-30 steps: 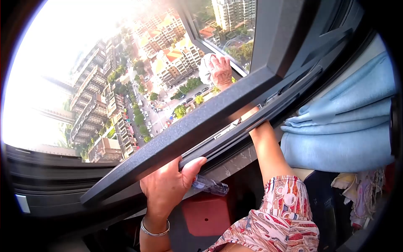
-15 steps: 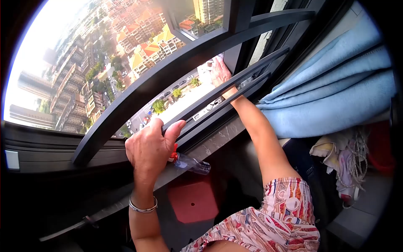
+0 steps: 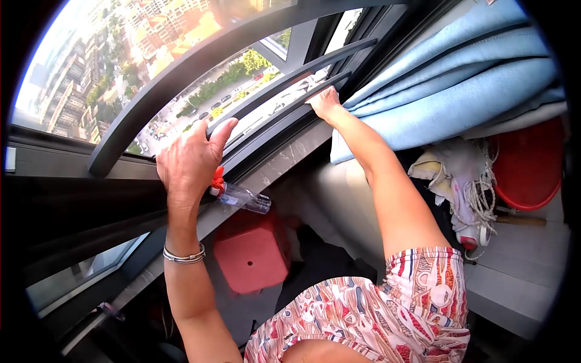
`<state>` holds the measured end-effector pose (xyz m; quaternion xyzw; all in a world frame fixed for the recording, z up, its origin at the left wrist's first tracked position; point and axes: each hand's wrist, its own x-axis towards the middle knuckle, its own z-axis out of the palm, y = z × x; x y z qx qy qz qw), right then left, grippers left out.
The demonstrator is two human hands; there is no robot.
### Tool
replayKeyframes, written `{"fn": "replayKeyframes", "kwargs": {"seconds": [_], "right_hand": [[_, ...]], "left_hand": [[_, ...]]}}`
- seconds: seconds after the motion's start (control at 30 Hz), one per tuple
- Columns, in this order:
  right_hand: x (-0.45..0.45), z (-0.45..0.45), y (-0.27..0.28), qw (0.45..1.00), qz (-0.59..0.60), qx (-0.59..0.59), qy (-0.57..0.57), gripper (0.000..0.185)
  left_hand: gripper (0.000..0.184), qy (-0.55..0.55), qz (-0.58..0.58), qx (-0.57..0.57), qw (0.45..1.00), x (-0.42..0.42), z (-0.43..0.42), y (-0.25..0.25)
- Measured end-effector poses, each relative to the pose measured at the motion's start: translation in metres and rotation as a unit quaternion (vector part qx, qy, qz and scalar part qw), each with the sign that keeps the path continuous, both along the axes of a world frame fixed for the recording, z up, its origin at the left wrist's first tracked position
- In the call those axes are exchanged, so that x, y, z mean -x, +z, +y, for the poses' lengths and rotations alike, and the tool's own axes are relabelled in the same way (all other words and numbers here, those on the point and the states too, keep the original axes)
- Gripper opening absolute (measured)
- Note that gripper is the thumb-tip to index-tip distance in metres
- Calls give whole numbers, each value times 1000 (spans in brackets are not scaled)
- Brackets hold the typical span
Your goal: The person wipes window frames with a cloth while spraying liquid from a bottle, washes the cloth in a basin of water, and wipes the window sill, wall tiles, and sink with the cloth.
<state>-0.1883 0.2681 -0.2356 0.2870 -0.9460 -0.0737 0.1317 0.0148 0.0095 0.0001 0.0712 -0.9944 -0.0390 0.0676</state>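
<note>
My left hand (image 3: 192, 156) is wrapped round the end of a dark metal rail (image 3: 266, 85) of the window guard, thumb along the top. Just below it, a clear plastic bottle (image 3: 245, 199) with a red ribbon (image 3: 218, 180) at its neck lies over the stone sill. My right hand (image 3: 325, 103) is closed low at the window frame, beside the lower rail and the blue curtain. A pale cloth (image 3: 316, 78) shows in part beyond its fingers; the rails hide the rest.
A thick curved guard bar (image 3: 151, 78) arches across the window, high above streets and buildings. The blue curtain (image 3: 436, 103) hangs at right. Below are a pink stool (image 3: 251, 242), hanging cloths with white cord (image 3: 478, 199) and a red basin (image 3: 532, 163).
My right hand has drawn back from beyond the rails to the inner side of the frame by the curtain. My left hand keeps its hold. The view has shifted, showing more floor.
</note>
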Motion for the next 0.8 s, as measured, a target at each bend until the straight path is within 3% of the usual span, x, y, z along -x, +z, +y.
{"fn": "replayKeyframes", "kwargs": {"seconds": [0.03, 0.07, 0.13, 0.2, 0.27, 0.3, 0.33, 0.47, 0.57, 0.67, 0.73, 0.8], "right_hand": [[3, 1, 13, 994, -72, -79, -26, 26], [1, -5, 39, 975, -195, -61, -91, 29], [-11, -3, 32, 972, -186, 73, -128, 38], [-21, -12, 21, 918, -169, 313, -176, 45], [-13, -16, 21, 903, -225, 302, -206, 38], [-5, -18, 4, 884, -189, 389, -176, 39], [0, -27, 0, 910, -83, 376, -154, 45], [2, -45, -4, 932, -91, 296, -190, 39], [-13, -54, -16, 980, -89, 172, -46, 29], [-42, -79, -10, 985, -64, 117, 108, 42], [-56, -98, 2, 970, -204, 48, 123, 46], [-71, -113, 11, 971, -190, 15, 143, 43]], "left_hand": [[55, 9, -8, 0, 1000, 1, 1, 1], [56, 3, 9, 8, 1000, 1, 0, -2], [57, 4, 14, 12, 1000, 1, 0, -4], [57, 9, 14, 12, 1000, 4, -2, -4], [59, 24, -10, 0, 1000, 3, 2, -2], [59, 19, -6, 9, 1000, 1, 2, -3], [60, 15, 4, 19, 1000, 3, 1, -4], [61, 29, -18, 28, 999, 5, 1, -3], [62, 23, -13, 27, 999, 5, 1, -5], [62, 22, -14, 18, 999, 5, 0, -5], [63, 30, -31, 14, 999, 5, 0, -4], [62, 24, -6, 15, 1000, 6, -1, -8]]}}
